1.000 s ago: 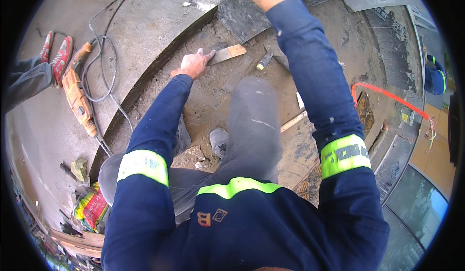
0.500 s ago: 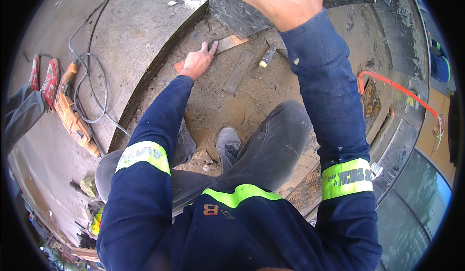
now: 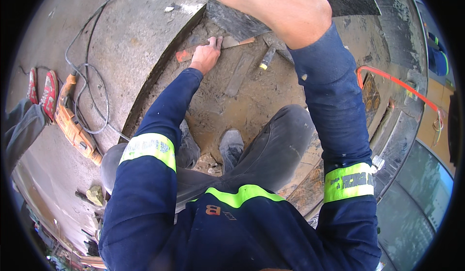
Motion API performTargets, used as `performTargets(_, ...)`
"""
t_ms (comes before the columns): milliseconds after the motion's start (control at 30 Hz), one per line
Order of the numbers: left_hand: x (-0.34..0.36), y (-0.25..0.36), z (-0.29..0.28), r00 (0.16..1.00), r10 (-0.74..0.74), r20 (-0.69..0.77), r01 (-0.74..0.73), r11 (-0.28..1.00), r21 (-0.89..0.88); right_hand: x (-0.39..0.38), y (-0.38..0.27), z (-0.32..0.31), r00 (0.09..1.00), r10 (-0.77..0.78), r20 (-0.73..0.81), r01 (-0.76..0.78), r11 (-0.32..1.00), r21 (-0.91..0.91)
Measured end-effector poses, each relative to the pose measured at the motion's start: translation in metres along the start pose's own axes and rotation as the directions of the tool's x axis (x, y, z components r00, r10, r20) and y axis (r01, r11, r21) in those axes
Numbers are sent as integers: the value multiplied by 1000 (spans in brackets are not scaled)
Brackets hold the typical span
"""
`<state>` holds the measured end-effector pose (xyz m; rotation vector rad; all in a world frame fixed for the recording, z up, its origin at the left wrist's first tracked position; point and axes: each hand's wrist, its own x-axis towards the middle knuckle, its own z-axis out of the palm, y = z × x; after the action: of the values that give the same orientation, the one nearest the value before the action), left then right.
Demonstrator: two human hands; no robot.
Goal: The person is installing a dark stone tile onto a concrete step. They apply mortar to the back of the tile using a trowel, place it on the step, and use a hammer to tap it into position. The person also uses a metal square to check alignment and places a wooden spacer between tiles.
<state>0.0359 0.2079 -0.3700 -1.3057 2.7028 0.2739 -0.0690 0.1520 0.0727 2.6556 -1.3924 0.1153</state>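
Low over the muddy bed, my left hand (image 3: pixel 205 58) has its fingers bent over a flat strip (image 3: pixel 234 42). One end of the strip is orange-red and the other is bare wood colour. My right forearm reaches across the top of the picture, and the hand itself is cut off beyond the upper edge. Under that forearm lies a dark grey stone slab (image 3: pixel 232 16), partly hidden. Closer to me, a short tool handle with a yellow end (image 3: pixel 267 58) and a flat grey strip (image 3: pixel 239 74) lie in the mud.
To the left, an orange power tool (image 3: pixel 72 120) and its dark cable (image 3: pixel 104 101) lie on the raised concrete. Another person's red shoes (image 3: pixel 50 90) are beside it. On the right, an orange hose (image 3: pixel 399 84) bends above the dark ledge. My feet are in the muddy bed.
My left hand has moved slightly up and right, its fingers now more bent. More of the strip's orange-red end shows. My right forearm has shifted slightly.
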Motion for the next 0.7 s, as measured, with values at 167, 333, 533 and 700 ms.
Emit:
performTargets(167, 7, -8, 0, 993, 117, 2, -117, 989, 88, -81, 2, 19, 834, 294, -467, -127, 926, 356)
performTargets(333, -3, -8, -10, 1000, 5, 9, -4, 998, -57, -121, -3, 25, 429, 824, -370, -383, 537, 751)
performTargets(533, -6, -10, -4, 992, -54, -111, 30, 978, -208, -121, 21, 42, 452, 773, -445, -228, 582, 781)
performTargets(700, 5, -8, 2, 995, -27, -99, 6, 979, -203, -117, 24, 35, 497, 747, -442, -232, 605, 762)
